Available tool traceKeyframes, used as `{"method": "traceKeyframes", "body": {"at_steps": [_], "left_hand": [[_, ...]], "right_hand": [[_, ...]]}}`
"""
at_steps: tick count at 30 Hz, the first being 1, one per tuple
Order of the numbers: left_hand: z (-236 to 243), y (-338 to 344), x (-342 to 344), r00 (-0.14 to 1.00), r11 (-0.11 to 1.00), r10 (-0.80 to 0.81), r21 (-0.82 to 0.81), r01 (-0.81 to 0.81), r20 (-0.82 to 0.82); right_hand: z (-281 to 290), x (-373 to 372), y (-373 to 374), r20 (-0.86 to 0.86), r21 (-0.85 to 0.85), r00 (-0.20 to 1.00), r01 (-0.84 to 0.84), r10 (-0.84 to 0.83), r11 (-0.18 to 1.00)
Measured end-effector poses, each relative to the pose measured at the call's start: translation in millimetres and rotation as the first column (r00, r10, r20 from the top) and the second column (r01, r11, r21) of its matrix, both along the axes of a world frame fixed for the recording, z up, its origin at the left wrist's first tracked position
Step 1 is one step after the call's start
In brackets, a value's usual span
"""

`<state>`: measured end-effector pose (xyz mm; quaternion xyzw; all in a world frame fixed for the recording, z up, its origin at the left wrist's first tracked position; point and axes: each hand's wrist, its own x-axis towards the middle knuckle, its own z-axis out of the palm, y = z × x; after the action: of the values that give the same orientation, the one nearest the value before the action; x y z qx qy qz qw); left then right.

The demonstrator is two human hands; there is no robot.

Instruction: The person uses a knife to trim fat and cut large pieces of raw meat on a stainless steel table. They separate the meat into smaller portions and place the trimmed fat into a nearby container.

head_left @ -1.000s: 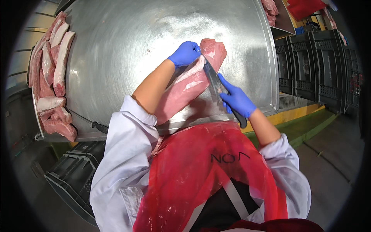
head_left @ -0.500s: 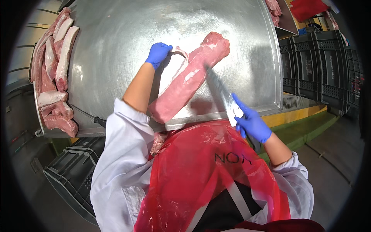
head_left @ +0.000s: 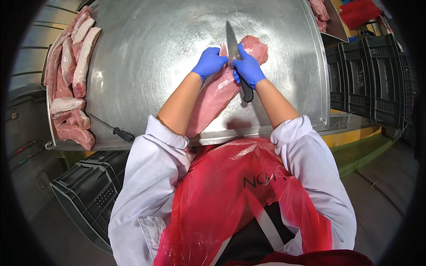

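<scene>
A long pink boneless loin of meat (head_left: 211,107) lies slantwise on the metal table (head_left: 146,57), its far end reaching up to the right. My left hand (head_left: 209,64), in a blue glove, is closed on a thin strip of meat (head_left: 223,50) at the loin's left side. My right hand (head_left: 249,70), gloved too, grips a knife (head_left: 230,39) by its black handle, over the loin. The blade points away from me and passes close to the left fingertips. Both hands hide the middle of the loin.
Several fat-edged meat strips (head_left: 84,62) lie along the table's left edge, near a black-handled steel rod (head_left: 122,134). Dark plastic crates (head_left: 381,80) stand beyond the right edge, and another crate (head_left: 93,190) sits below left. More meat (head_left: 319,13) shows at top right.
My right hand has brought the knife up and left onto the loin, its blade now pointing away. My left hand has shifted right, still pinching the strip, which lies nearer the loin.
</scene>
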<state>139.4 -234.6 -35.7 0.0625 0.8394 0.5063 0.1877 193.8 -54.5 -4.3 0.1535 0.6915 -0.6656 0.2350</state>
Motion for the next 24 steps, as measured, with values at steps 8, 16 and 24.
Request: {"method": "traceKeyframes", "body": {"at_steps": [8, 16, 24], "left_hand": [[29, -7, 16, 0.999, 0.999, -0.027, 0.019, 0.028, -0.032], [50, -43, 29, 0.991, 0.963, 0.119, 0.234, -0.130, 0.060], [66, -68, 45, 0.983, 0.942, 0.183, 0.285, -0.179, 0.015]], "right_hand": [[48, 76, 6, -0.013, 0.324, 0.939, -0.322, 0.345, 0.889], [77, 113, -1, 0.080, 0.325, 0.873, -0.479, 0.481, 0.815], [73, 88, -35, 0.116, 0.476, 0.771, -0.597, 0.626, 0.646]]}}
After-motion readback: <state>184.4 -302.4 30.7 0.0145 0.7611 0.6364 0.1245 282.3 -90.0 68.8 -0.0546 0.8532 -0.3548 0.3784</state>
